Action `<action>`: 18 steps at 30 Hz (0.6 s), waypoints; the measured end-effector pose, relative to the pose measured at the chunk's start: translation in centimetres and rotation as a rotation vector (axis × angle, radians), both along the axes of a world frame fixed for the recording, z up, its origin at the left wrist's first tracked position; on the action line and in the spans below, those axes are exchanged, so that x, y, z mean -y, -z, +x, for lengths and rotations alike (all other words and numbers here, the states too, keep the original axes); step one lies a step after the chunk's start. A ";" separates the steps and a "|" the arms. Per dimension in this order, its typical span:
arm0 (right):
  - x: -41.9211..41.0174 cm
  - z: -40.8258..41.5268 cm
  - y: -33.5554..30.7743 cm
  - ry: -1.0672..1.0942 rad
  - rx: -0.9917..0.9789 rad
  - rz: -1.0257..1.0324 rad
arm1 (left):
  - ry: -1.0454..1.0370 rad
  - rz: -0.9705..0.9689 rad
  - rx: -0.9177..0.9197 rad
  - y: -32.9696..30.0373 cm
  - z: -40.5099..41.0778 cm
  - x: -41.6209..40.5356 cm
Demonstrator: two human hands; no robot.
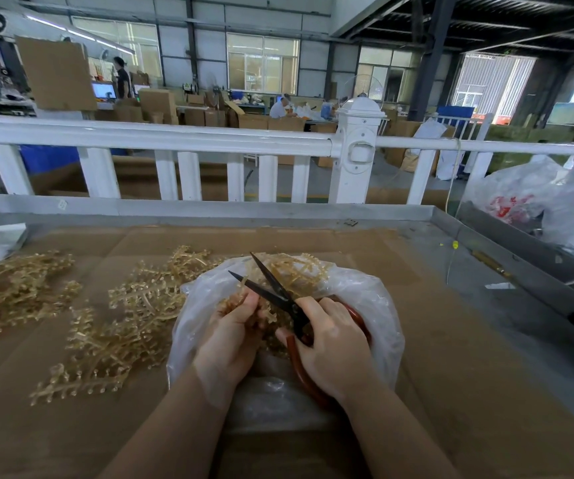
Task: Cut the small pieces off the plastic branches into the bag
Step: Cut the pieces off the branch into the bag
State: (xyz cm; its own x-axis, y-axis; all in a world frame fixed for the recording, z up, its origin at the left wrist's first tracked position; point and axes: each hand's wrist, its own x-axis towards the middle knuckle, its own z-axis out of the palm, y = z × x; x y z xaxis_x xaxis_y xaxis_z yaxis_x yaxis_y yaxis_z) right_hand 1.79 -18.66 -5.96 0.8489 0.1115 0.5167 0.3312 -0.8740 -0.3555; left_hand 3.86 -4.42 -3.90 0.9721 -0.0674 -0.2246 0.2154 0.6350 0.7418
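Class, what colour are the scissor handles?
Reddish-brown handles on the scissors, best seen in the head view.

A white railing fronts a windowed hall of, seemingly, stacked cardboard boxes.

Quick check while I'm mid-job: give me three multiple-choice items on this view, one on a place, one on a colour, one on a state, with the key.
1. Where do the uncut plastic branches lie?
A. left of the bag
B. right of the bag
C. on the railing

2. What colour are the scissors' handles?
A. blue
B. red-brown
C. white

3. How do the scissors' blades stand?
A. closed
B. spread open
C. hidden in the bag

Key: 1 A, the piles lie on the cardboard left of the clear plastic bag. 2 B, the scissors in the right hand have red-brown loops. 3 B, the blades fork apart above the left hand, which holds a branch piece.
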 end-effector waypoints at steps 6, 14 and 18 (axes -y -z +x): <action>-0.1 -0.2 -0.1 -0.016 0.017 -0.010 | 0.011 -0.034 0.012 -0.2 -0.3 -0.1; -0.2 -0.3 -0.2 -0.013 0.046 0.003 | 0.080 0.029 0.085 -0.2 -0.6 -0.3; -0.2 -0.3 -0.4 -0.025 0.056 0.015 | 0.113 0.060 0.122 -0.2 -0.6 -0.2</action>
State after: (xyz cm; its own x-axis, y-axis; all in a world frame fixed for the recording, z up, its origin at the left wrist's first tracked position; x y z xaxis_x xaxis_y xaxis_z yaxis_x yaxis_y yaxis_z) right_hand 1.46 -18.47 -5.58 0.8155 0.1241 0.5653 0.3726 -0.8600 -0.3487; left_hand 3.26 -4.19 -3.65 0.9794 -0.1679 -0.1119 0.1887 0.5658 0.8026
